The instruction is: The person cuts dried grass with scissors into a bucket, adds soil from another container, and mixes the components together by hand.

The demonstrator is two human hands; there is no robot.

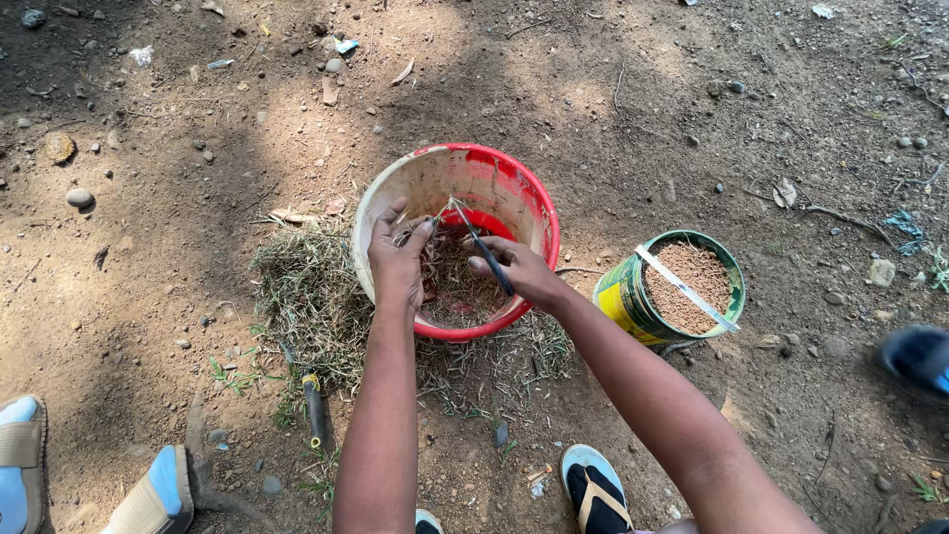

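Left hand [397, 252] pinching dry grass stems [427, 225], right hand [519, 272] gripping dark blade [484, 252], red bucket [534, 203]

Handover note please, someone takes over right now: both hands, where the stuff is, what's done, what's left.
Left hand: over the red bucket, pinching a tuft of dry grass.
Right hand: gripping scissors, blades pointing up at that tuft.
Bucket stands on dirt, with cut grass bits covering its bottom.
Pile of uncut dry grass lies on the ground left of the bucket; a dark-handled tool lies at the pile's near edge.
Green can of brown granules to the right, with a flat strip across its rim.
Done: some grass chopped into the bucket.
Left: the held tuft, and apparently the pile.
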